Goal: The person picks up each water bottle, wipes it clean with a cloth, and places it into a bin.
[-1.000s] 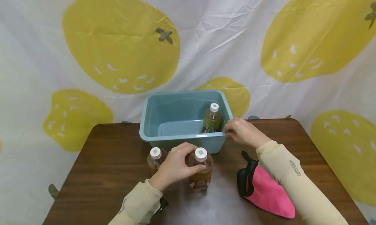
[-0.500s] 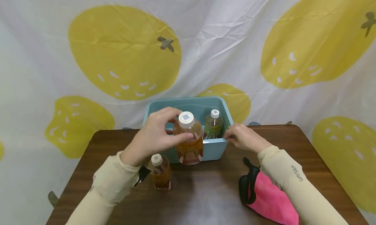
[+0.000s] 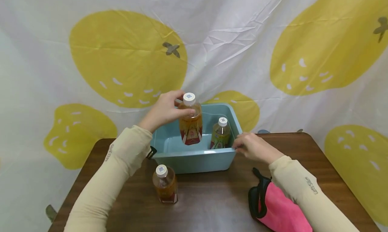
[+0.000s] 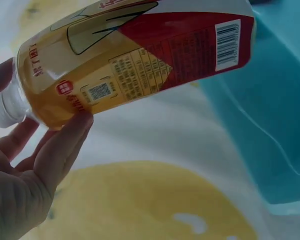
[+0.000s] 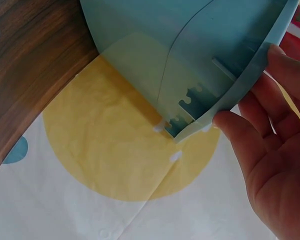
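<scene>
My left hand [image 3: 163, 110] grips a drink bottle [image 3: 191, 128] with a white cap around its upper part, holding it over the light blue plastic bin [image 3: 194, 164]. In the left wrist view, the bottle's amber contents and red label with a barcode show, and the hand [image 4: 30, 185] has its fingers about the shoulder near the cap. At the bin's front right corner my right hand [image 3: 256, 147] pinches the rim; the right wrist view shows thumb and fingers on either side of the rim [image 5: 240, 92]. A second bottle [image 3: 220, 137], with a green label, stands inside the bin at the right.
Another amber bottle [image 3: 166, 189] stands on the brown wooden table [image 3: 212, 205] in front of the bin. A pink pouch [image 3: 282, 206] with black trim lies at the right, partly under the right forearm. Behind the table hangs a white cloth [image 3: 224, 57] with yellow fruit prints.
My left hand has lifted the bottle off the table and carried it up and away from me, over the bin. My right hand keeps its place at the rim.
</scene>
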A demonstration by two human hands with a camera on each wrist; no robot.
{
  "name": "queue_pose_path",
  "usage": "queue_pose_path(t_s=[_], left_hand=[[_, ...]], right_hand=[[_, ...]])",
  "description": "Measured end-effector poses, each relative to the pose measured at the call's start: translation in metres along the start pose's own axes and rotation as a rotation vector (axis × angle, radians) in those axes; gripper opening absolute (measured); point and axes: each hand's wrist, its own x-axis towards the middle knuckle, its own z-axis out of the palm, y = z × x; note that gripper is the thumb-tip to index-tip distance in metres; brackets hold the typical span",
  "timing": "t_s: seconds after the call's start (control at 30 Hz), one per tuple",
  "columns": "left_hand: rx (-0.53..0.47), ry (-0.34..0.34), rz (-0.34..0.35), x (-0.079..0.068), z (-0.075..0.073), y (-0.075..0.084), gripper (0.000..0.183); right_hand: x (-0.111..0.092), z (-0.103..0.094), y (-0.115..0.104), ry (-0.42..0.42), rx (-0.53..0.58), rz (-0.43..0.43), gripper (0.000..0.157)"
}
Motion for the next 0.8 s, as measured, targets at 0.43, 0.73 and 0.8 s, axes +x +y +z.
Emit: queue_pose_path(t_s=[0.43,0.73,0.8], left_hand=[[0.206,-0.184,-0.061,0.050,0.043,-0.036,0.034],[0.295,-0.309,-0.071,0.064,0.064,-0.039,0.028],[0.310,-0.342,-0.081,0.064,0.069,-0.040,0.027]], right_hand=[[-0.007,-0.004,-0.003,0.010,0.003,-0.012,0.015],[-0.007,-0.003,0.000,0.012,-0.002,-0.020,0.014],[-0.006,-0.002,0.000,0.004,-0.004,-0.017,0.014]])
